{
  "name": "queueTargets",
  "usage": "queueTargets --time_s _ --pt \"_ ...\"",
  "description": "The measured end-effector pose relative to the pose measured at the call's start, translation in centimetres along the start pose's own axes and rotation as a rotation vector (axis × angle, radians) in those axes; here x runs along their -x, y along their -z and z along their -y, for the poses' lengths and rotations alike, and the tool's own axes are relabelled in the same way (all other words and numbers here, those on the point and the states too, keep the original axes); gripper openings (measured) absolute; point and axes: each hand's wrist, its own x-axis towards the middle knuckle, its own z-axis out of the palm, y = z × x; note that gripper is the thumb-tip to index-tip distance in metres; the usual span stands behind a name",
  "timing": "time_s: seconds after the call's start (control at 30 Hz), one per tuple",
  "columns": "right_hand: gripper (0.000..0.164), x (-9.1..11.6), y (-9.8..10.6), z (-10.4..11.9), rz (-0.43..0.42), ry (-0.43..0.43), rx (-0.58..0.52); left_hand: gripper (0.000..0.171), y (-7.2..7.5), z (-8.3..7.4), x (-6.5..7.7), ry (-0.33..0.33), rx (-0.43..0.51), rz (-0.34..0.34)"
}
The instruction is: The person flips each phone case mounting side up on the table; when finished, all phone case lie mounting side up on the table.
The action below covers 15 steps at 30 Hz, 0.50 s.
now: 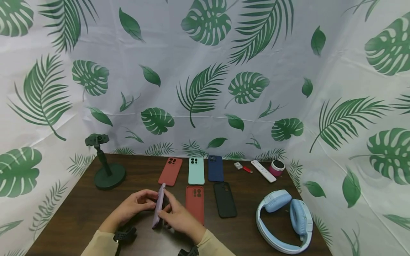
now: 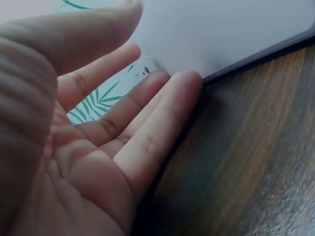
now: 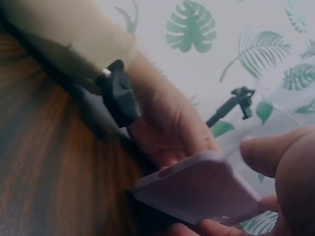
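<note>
A lilac phone case [image 1: 158, 207] stands tilted on edge between both hands, over the near part of the dark wooden table. My right hand [image 1: 180, 217] holds it from the right, thumb on one side and fingers around the lower edge in the right wrist view. From the left, my left hand [image 1: 136, 205] touches the case with fairly straight fingertips, at its corner in the left wrist view. A coral red case [image 1: 194, 204] lies just beyond the right hand, and another red case [image 1: 170, 172] is farther back.
Mint [image 1: 196, 171], navy [image 1: 216, 168] and black [image 1: 225, 200] phone cases lie behind and to the right. Light blue headphones [image 1: 285, 224], a white remote [image 1: 263, 171], a red USB stick [image 1: 247, 169] and a pink jar [image 1: 277, 168] are at right. A dark stand [image 1: 109, 176] stands back left.
</note>
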Motion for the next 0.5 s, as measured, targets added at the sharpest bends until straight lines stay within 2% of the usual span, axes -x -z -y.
queueTargets --time_s 0.2,0.37,0.5 --pt "0.077 0.3 -0.7 0.0 -0.013 0.009 0.071 0.04 0.1 0.3 0.0 -0.055 -0.055 0.04" --pt "0.07 0.3 -1.3 -0.4 -0.047 0.01 0.152 0.039 0.1 0.3 0.0 -0.092 -0.075 0.076" --pt "0.068 0.2 -1.5 -0.6 -0.066 0.051 0.22 0.038 0.1 0.3 0.1 -0.108 -0.091 0.079"
